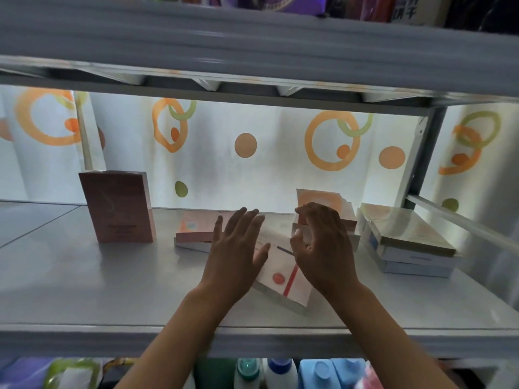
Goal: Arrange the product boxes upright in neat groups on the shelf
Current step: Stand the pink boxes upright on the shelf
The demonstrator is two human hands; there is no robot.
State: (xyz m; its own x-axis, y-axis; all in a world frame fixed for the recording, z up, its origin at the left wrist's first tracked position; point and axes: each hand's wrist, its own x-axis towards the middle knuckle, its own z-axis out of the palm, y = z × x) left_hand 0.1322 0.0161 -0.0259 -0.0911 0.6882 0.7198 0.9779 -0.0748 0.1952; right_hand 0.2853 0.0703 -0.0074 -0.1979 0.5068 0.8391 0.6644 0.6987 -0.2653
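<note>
On the grey shelf (pixel 84 290) a tall pink box (pixel 119 207) stands upright at the left. A white box with a red stripe and red dot (pixel 283 279) lies flat in the middle. My left hand (pixel 238 254) hovers over its left edge with fingers spread and straight. My right hand (pixel 323 248) has its fingers curled around a small pink-and-white box (pixel 302 230) on a low stack behind the white one. A flat pink box (pixel 196 228) lies behind my left hand. An orange-printed box (pixel 320 197) leans behind my right hand.
A stack of flat white and blue boxes (pixel 407 242) sits at the right end, next to the metal upright (pixel 421 153). The shelf above (pixel 252 46) hangs low overhead. A patterned curtain (pixel 252 164) closes the back. Bottles (pixel 280 372) stand on the shelf below.
</note>
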